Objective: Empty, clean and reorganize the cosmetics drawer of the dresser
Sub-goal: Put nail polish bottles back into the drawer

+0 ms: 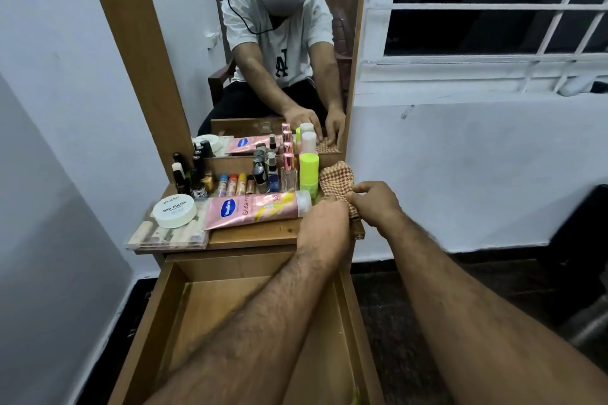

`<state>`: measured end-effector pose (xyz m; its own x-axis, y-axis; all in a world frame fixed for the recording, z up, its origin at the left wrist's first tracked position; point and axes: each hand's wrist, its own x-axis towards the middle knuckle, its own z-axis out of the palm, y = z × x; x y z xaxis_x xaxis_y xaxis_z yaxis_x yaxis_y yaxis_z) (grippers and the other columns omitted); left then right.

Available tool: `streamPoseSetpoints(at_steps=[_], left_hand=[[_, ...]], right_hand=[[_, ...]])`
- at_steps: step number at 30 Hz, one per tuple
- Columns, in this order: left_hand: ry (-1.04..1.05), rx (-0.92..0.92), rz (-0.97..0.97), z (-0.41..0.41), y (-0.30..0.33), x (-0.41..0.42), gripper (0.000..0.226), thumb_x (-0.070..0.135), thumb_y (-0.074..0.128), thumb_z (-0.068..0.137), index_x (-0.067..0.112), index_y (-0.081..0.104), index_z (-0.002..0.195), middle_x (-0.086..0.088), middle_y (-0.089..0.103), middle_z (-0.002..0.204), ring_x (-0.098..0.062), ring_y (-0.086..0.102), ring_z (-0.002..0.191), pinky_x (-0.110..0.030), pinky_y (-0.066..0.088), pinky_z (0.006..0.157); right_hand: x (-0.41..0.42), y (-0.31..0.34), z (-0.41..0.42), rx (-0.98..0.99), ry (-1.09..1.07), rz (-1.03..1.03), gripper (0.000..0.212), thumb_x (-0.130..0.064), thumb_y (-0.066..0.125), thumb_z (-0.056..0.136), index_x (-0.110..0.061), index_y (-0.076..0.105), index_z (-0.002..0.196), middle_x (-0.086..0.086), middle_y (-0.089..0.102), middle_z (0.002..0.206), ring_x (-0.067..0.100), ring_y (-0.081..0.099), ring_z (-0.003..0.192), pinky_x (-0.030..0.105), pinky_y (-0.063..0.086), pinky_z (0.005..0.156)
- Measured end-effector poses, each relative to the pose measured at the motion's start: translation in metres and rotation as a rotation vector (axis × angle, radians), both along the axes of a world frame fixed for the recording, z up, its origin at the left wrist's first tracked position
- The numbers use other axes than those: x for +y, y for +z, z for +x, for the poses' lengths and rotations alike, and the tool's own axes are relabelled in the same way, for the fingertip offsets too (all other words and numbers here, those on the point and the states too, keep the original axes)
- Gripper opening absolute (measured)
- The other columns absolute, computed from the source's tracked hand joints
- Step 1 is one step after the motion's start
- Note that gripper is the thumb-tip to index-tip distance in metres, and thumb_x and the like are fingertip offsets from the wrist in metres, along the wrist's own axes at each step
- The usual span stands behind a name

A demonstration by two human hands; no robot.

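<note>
Readable labels on cosmetics on the wooden dresser counter (263,233).

A round white plastic tub (174,210) has "ZUDIO" along its lid rim and "NAIL POLISH" in bold black on the lid top; the smaller line beneath is too small to read. A pink squeeze tube with a white cap (256,209), lying on its side beside the tub, carries a blue oval badge reading "Vaseline" and the letters "Gluta-Hy", the rest running under a yellow graphic; "10X" shows near its cap end. A small dark bottle (198,189) behind the tub shows white letters, "NIV", cut off. In the mirror, the person's white T-shirt (283,39) bears a dark interlocked monogram, seen reversed.
</note>
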<state>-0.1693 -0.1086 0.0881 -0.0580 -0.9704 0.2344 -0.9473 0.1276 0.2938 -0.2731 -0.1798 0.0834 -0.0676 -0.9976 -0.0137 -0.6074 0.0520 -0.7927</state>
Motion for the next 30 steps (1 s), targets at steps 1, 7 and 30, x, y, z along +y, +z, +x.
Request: streamPoseSetpoints(at_steps=[1, 7, 30], left_hand=[[-0.010, -0.019, 0.026, 0.001, -0.001, 0.000, 0.031, -0.002, 0.054, 0.090, 0.009, 0.063, 0.117, -0.008, 0.059, 0.120, -0.025, 0.059, 0.107, -0.035, 0.048, 0.088], [-0.070, -0.044, 0.003, 0.006, 0.001, 0.004, 0.039, 0.005, 0.051, 0.094, 0.009, 0.056, 0.132, -0.009, 0.052, 0.138, -0.024, 0.049, 0.126, -0.037, 0.044, 0.103], [0.228, 0.025, -0.187, 0.164, 0.075, 0.178, 0.043, 0.032, 0.053, 0.098, 0.017, 0.054, 0.139, -0.002, 0.055, 0.140, -0.020, 0.052, 0.124, -0.033, 0.044, 0.103]], right_hand=[[0.001, 0.001, 0.000, 0.024, 0.021, 0.004, 0.037, -0.025, 0.064, 0.094, -0.011, 0.066, 0.127, 0.009, 0.064, 0.131, 0.029, 0.062, 0.113, 0.041, 0.053, 0.094], [0.010, 0.008, -0.008, 0.183, 0.106, -0.035, 0.042, -0.031, 0.056, 0.099, -0.013, 0.058, 0.137, 0.006, 0.056, 0.143, 0.025, 0.053, 0.128, 0.036, 0.042, 0.105], [0.170, 0.085, 0.101, 0.388, 0.305, -0.287, 0.041, -0.037, 0.068, 0.085, -0.021, 0.067, 0.123, 0.008, 0.061, 0.128, 0.027, 0.059, 0.113, 0.040, 0.051, 0.096]])
